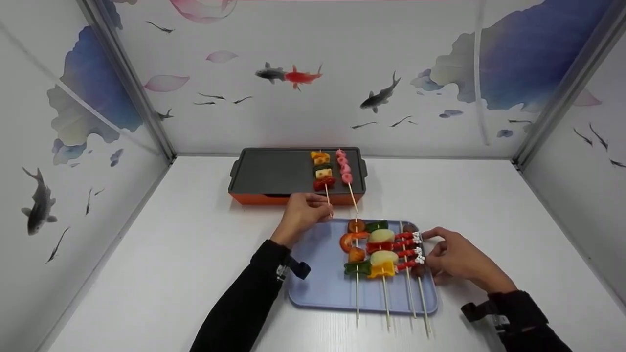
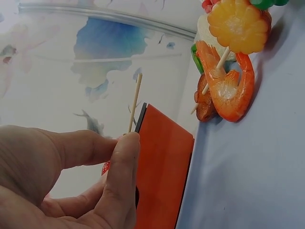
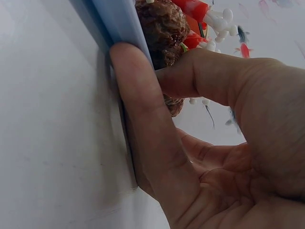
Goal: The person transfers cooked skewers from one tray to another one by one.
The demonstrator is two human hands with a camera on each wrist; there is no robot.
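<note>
My left hand [image 1: 303, 217] pinches the wooden stick [image 2: 135, 102] of a mixed food skewer [image 1: 323, 168] between thumb and fingers. That skewer's yellow, green, pale and red pieces lie over the right part of a black-topped orange grill [image 1: 274, 171]. Beside it on the grill is a skewer of pink pieces [image 1: 344, 167], its stick pointing toward the tray. My right hand [image 1: 459, 259] grips the right edge of the light blue tray [image 1: 318, 288], with the thumb over the rim near brown meatballs [image 3: 164, 24] and a finger along the outside.
Several loaded skewers lie side by side on the tray's right half, among them one with a shrimp [image 1: 348, 242] and corn [image 1: 356, 254]. Their sticks jut past the tray's near edge. Painted wall panels [image 1: 313, 117] enclose the white table [image 1: 171, 254] at the back and sides.
</note>
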